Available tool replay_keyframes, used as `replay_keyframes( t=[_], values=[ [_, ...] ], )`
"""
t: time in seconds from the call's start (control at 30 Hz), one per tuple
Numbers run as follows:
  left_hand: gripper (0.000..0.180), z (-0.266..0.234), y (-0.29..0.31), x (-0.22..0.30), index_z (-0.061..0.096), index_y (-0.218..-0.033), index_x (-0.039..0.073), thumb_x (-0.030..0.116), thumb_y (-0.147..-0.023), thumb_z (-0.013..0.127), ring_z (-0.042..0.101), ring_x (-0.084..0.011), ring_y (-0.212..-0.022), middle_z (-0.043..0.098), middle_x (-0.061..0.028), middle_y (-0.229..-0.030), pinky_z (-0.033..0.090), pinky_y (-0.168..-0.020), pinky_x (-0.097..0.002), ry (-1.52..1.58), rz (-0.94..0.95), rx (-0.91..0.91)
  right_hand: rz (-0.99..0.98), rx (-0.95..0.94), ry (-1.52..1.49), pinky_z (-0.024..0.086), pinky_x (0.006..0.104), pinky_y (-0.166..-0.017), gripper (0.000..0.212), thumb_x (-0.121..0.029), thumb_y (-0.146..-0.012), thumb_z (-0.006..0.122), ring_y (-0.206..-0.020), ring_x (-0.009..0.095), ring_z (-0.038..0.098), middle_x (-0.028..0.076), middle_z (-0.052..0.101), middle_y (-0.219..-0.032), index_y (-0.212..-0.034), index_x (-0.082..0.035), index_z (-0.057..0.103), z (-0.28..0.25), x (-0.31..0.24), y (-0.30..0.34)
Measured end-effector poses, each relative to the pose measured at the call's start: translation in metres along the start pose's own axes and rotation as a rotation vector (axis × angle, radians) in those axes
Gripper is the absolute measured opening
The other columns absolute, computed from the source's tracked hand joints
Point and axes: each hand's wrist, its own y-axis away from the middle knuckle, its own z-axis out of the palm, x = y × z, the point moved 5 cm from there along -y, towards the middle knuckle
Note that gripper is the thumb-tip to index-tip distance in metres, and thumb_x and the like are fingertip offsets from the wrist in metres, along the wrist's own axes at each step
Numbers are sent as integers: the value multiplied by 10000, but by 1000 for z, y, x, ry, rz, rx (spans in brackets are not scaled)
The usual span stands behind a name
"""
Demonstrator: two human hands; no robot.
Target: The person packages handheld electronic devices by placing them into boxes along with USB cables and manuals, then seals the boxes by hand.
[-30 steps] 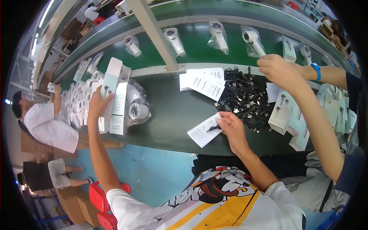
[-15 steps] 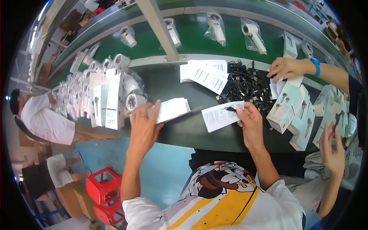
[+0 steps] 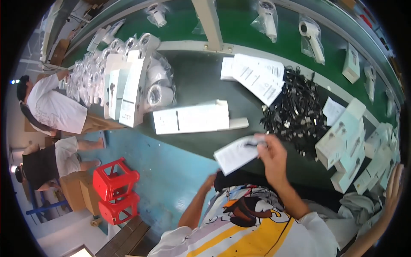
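Note:
In my right hand (image 3: 274, 156) a folded white leaflet (image 3: 235, 155) is pinched together with a short black cable (image 3: 253, 144), held over the table's front edge. My left hand (image 3: 209, 180) is down by my waist, close to the dark cloth at the table edge, its fingers mostly hidden. A long white box (image 3: 192, 118) lies on its side on the dark green table, untouched, an end flap sticking out to the right. Beyond my right hand is a heap of black cables (image 3: 302, 109), beside a fanned stack of white leaflets (image 3: 259, 79).
Bagged white handheld devices (image 3: 160, 77) crowd the left, behind upright boxes (image 3: 132, 96). Printed boxes (image 3: 338, 139) pile up on the right, near a co-worker's hand (image 3: 393, 186). More devices sit on the green conveyor (image 3: 239, 25). Red stools (image 3: 113, 180) stand on the floor.
My left hand has let go of the white box and drawn back to my waist. My right hand has brought the leaflet and cable nearer. The co-worker's banded arm has left view.

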Motion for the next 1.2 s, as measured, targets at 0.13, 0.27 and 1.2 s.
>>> replay_keyframes(
  t=[0.13,0.27,1.2],
  values=[
    [398,5,-14,6,647,-1031,57,401,-870,528,571,-198,-907,626,-95,-981,428,-865,-332,-16,-7,12,-271,-133,230,429,211,-639,191,16,-840,575,-779,114,541,79,574,-920,-1026,5,619,5,0,5],
    [407,-16,11,-3,647,-1036,54,407,-866,534,575,-197,-907,630,-97,-977,433,-859,-331,-70,4,-60,-134,-162,199,486,271,-688,244,9,-799,647,-801,217,605,120,602,-937,-1041,-15,627,10,0,8],
    [541,-64,227,430,490,-1173,-23,263,-763,697,524,-383,-1013,541,-223,-1128,420,-879,-443,-1400,1330,150,-316,318,-212,456,240,-786,217,-7,-843,592,-884,102,558,51,597,-961,-1053,46,576,-13,-30,35]
  ],
)
